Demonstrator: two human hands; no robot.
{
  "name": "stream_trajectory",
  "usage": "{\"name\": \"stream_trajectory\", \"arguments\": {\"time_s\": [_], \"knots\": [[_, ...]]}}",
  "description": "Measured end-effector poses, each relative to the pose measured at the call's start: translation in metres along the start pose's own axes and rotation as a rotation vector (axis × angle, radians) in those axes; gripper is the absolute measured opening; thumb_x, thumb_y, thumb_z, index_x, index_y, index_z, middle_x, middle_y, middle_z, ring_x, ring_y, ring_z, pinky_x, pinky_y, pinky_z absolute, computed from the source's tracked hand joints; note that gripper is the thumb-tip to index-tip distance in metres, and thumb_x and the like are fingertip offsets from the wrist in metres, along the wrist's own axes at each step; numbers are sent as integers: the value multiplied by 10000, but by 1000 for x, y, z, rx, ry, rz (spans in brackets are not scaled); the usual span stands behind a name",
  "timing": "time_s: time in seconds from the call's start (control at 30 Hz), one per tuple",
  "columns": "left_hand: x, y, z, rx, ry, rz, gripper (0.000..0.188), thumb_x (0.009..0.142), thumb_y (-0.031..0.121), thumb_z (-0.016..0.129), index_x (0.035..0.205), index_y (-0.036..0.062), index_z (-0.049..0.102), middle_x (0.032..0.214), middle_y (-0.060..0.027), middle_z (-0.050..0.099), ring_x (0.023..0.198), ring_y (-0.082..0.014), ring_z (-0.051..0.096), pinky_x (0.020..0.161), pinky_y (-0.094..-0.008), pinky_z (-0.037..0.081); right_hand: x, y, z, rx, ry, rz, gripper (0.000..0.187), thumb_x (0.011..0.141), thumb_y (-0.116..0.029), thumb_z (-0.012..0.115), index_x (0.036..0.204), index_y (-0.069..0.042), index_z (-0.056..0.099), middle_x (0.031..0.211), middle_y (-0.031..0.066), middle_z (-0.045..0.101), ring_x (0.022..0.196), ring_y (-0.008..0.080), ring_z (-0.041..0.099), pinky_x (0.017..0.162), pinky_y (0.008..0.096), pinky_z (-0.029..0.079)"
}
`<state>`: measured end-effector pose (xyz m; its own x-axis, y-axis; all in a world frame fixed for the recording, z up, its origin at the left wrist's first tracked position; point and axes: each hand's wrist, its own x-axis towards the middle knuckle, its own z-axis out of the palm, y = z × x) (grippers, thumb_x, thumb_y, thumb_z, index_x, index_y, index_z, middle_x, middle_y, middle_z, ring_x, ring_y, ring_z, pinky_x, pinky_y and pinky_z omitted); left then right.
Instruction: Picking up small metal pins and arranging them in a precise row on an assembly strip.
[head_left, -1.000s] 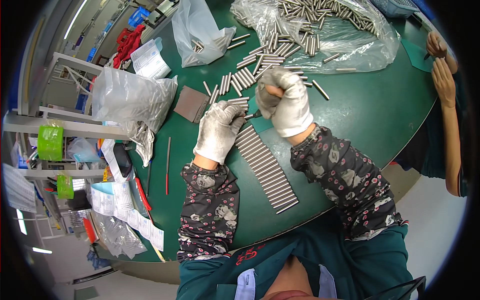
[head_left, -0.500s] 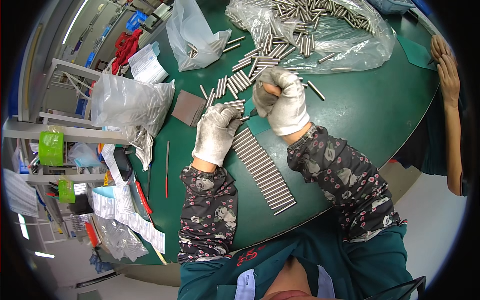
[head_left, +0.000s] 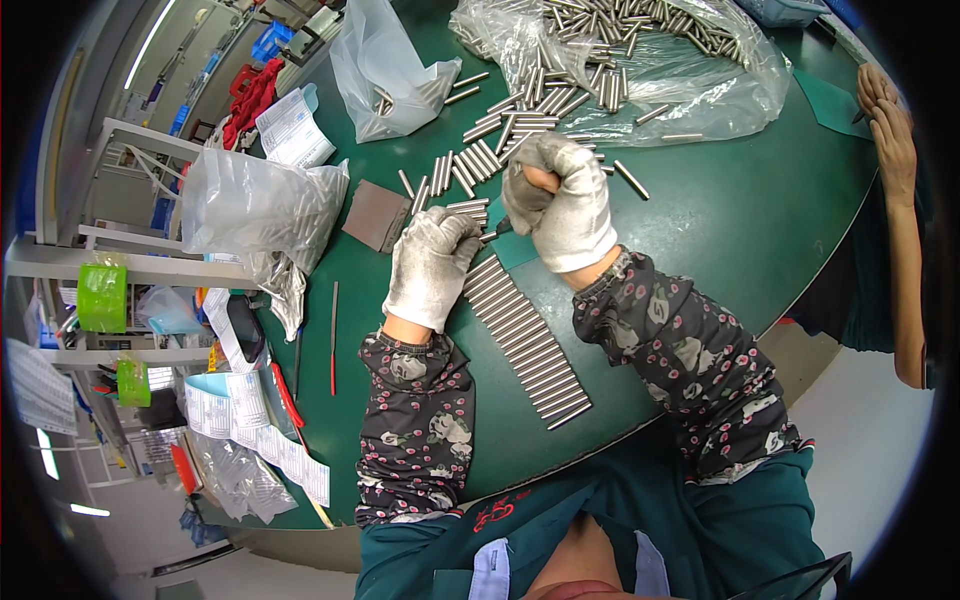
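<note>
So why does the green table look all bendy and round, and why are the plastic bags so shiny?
Head view: the fisheye lens curves the green table edge and leaves black corners; overhead light glares white off the clear plastic bag of metal rods; the white-gloved left hand and right hand are sharp, with little shadow.

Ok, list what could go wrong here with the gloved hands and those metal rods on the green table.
1. The left hand rests right beside the neat row of rods; a nudge could scatter it.
2. The right hand grips a small dark tool close to the left fingers, so a slip might jab the glove.
3. Loose rods lie on the table and could roll into the sorted row.
</note>
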<state>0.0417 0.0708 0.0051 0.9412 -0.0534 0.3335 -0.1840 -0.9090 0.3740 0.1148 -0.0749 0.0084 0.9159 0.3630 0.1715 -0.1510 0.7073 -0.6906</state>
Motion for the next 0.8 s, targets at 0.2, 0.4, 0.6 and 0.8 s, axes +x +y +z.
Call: {"name": "stream_trajectory", "arguments": {"time_s": [0.2, 0.4, 0.6, 0.8], "knots": [[0, 1, -1, 7, -2, -15, 145, 680, 27, 651, 816, 62, 615, 793, -81, 572, 765, -263, 566, 672, -347, 460, -1, -2, 1, 18, -8, 10, 372, 888, -296, 310, 571, -103, 337, 479, -10, 273, 397, 117, 272, 394, 255, 261], [0, 1, 0, 8, 8, -17, 146, 672, 70, 657, 811, 84, 617, 785, -70, 572, 766, -267, 562, 673, -362, 461, -1, -1, 1, -1, -12, 4, 375, 888, -303, 310, 573, -102, 340, 481, -9, 275, 399, 117, 273, 394, 255, 261], [0, 0, 3, -17, 13, -13, 129, 677, 71, 648, 800, 83, 613, 782, -72, 572, 762, -267, 561, 666, -360, 461, -4, -3, 4, -184, -51, -12, 358, 893, -243, 314, 572, -85, 340, 483, -3, 290, 406, 112, 286, 395, 242, 254], [1, -1, 0, 4, 4, -21, 118, 682, 70, 644, 795, 83, 612, 778, -78, 568, 761, -274, 558, 661, -366, 458, -6, 0, 9, -216, -85, -53, 365, 899, -269, 350, 600, -65, 390, 495, -7, 329, 419, 92, 307, 395, 228, 253]]}}
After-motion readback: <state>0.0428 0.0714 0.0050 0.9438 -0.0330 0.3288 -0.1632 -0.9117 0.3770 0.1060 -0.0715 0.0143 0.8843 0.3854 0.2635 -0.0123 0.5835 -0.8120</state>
